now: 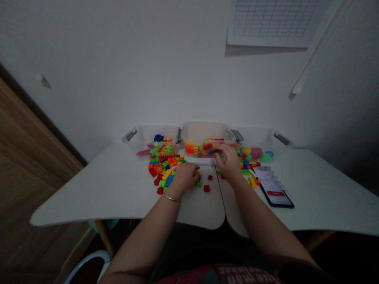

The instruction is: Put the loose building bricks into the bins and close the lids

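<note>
My right hand (pixel 229 161) is at the front of the middle clear plastic box (pixel 207 125), thumb and forefinger closed around what looks like a blue toy brick (pixel 212 151). Coloured bricks show through that box's wall. Lower and to the left, my left hand (pixel 186 177) rests with curled fingers at the right side of a pile of loose building bricks (pixel 166 173). Its fingertips are partly hidden, and what they grip cannot be made out. Two small red bricks, one of them nearer me (pixel 206 188), lie between my hands.
The left clear box (pixel 142 132) holds bricks; the right clear box (pixel 257 134) holds coloured balls. A phone (pixel 274 187) lies right of my right forearm, with more bricks (pixel 253 181) beside it. A seam divides the white table (pixel 118 189). The wall stands directly behind the boxes.
</note>
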`<state>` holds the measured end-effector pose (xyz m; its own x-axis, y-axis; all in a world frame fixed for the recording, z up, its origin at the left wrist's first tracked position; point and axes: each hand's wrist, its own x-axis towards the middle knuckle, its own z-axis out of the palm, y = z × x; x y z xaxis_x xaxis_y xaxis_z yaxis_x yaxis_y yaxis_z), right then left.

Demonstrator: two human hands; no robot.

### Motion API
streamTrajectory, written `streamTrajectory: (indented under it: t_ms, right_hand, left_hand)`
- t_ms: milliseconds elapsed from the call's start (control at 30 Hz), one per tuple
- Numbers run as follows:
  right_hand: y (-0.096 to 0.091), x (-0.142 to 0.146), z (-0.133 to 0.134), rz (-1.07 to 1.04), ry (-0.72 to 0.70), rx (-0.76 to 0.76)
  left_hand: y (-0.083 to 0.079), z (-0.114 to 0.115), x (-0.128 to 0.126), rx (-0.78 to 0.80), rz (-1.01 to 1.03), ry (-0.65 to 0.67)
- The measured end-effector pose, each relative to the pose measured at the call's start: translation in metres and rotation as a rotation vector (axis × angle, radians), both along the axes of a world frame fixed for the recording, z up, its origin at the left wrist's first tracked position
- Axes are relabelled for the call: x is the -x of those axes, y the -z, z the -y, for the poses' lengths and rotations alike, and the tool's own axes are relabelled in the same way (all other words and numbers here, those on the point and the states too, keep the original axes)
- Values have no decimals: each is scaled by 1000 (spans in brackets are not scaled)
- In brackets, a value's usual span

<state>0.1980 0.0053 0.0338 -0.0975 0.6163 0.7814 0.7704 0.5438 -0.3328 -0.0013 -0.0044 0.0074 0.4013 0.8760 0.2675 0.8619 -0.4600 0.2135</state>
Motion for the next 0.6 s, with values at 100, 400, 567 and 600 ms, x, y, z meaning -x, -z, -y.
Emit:
streamTrajectory:
  t_ms: [100, 400, 567, 600]
  right_hand:
    - [14, 3, 6, 66, -73, 133]
    - [30, 2, 17, 367, -143, 484]
    - [31, 2, 20, 383, -164, 514]
    - [31, 1, 19, 385, -162, 516]
  left_hand:
    - [0, 0, -1, -1, -1, -5]
    - [-1, 1, -1, 0, 1, 4]
    - [-2, 1, -1, 1, 9, 2]
    - [-3, 1, -1, 3, 6, 1]
